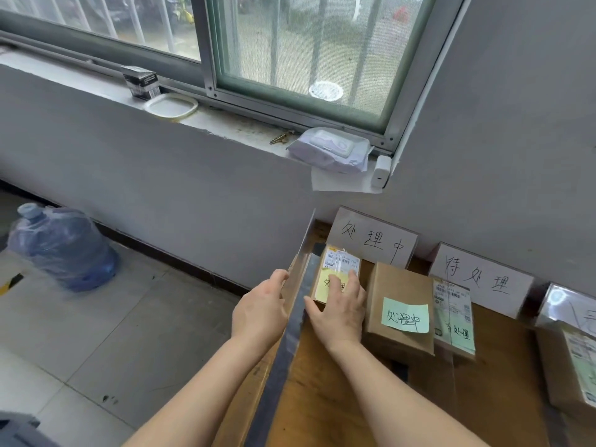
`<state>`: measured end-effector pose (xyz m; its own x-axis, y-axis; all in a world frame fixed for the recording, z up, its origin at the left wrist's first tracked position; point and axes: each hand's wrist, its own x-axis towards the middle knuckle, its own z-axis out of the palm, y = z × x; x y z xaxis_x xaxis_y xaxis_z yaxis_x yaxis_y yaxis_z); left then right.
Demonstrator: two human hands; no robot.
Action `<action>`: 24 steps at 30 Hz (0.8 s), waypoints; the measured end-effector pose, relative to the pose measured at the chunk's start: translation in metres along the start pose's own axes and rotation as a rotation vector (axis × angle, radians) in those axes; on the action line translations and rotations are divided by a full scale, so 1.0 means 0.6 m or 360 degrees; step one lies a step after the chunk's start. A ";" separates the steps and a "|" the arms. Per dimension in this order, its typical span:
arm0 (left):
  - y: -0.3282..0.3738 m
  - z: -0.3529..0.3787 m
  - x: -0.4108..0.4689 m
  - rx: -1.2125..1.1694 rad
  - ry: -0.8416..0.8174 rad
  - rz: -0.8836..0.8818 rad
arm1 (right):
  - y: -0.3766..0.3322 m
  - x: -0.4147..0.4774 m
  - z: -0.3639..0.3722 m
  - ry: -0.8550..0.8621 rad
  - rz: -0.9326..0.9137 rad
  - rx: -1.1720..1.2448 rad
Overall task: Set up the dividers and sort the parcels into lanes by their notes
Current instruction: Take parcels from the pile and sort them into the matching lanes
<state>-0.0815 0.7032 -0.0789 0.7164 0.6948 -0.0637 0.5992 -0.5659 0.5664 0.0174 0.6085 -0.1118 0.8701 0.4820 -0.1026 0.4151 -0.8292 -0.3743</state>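
Note:
A clear upright divider (298,279) stands along the left edge of the wooden table (322,398). My left hand (261,312) grips its outer face. My right hand (338,312) lies flat on a small parcel with a yellow note (332,269), just right of the divider. Beside it sits a cardboard parcel with a green note (400,311), then a parcel with a pale green note (453,317). Two handwritten sign cards, the left one (374,240) and the right one (480,279), lean against the wall behind them.
Another parcel (571,362) and a third sign (571,304) sit at the far right. A second clear divider (451,379) stands between lanes. A water bottle (61,246) is on the tiled floor at left. The window sill holds a wipes pack (332,150) and a lid (171,106).

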 end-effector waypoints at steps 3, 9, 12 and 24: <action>-0.002 0.000 -0.004 0.0036 -0.0026 0.0022 | 0.007 -0.003 0.007 -0.0018 -0.0038 0.0014; 0.016 0.004 -0.004 0.0089 0.0025 0.0003 | 0.005 0.006 0.007 -0.0035 -0.0063 0.0054; 0.021 0.008 -0.005 0.0137 0.0027 0.0009 | 0.010 0.010 0.007 -0.0075 -0.0101 0.0033; 0.034 0.013 -0.005 0.0489 0.0108 0.0181 | 0.041 -0.003 -0.042 0.0085 -0.0231 0.0124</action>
<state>-0.0686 0.6858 -0.0735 0.7656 0.6417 0.0467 0.6040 -0.7418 0.2916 0.0329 0.5799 -0.0975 0.8163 0.5776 0.0059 0.5173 -0.7265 -0.4523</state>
